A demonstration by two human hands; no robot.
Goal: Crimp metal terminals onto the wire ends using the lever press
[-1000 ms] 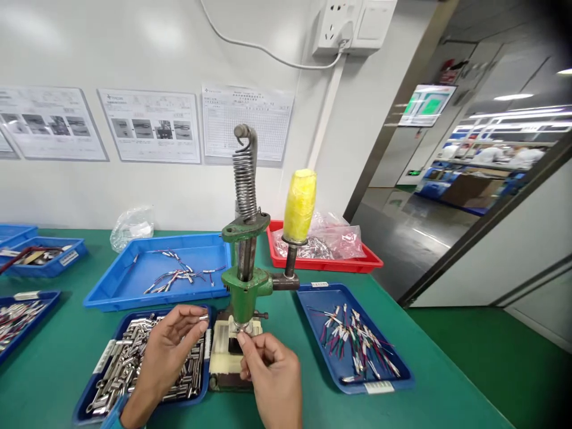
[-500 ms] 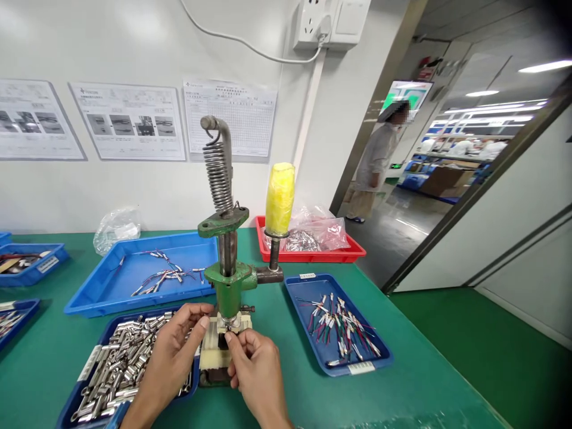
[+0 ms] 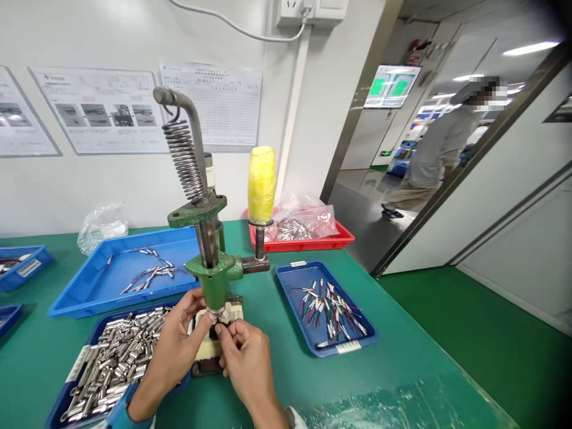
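A green hand press (image 3: pixel 215 286) with a coil spring and a yellow-wrapped lever handle (image 3: pixel 261 185) stands before me. My left hand (image 3: pixel 181 339) is at the left of its base, fingers curled and thumb close under the ram; some fingertips are hidden behind the press. Directly below the ram, my right hand (image 3: pixel 248 357) pinches at the front of the die area with thumb and forefinger. Whatever lies between the fingers is too small and covered to name. Beside my left wrist is a dark blue tray of metal sleeves (image 3: pixel 114 363).
Right of the press lies a blue tray (image 3: pixel 313 345) with short wired parts. A larger blue tray (image 3: pixel 96 280) holds a few more wired pieces. Behind are a red tray (image 3: pixel 308 245) with bagged metal parts and a crumpled plastic bag (image 3: pixel 102 226). A person (image 3: pixel 440 143) walks beyond the doorway.
My left thumb has moved in closer beneath the ram, near my right fingertips. The view has shifted slightly, and the person in the doorway has moved right.
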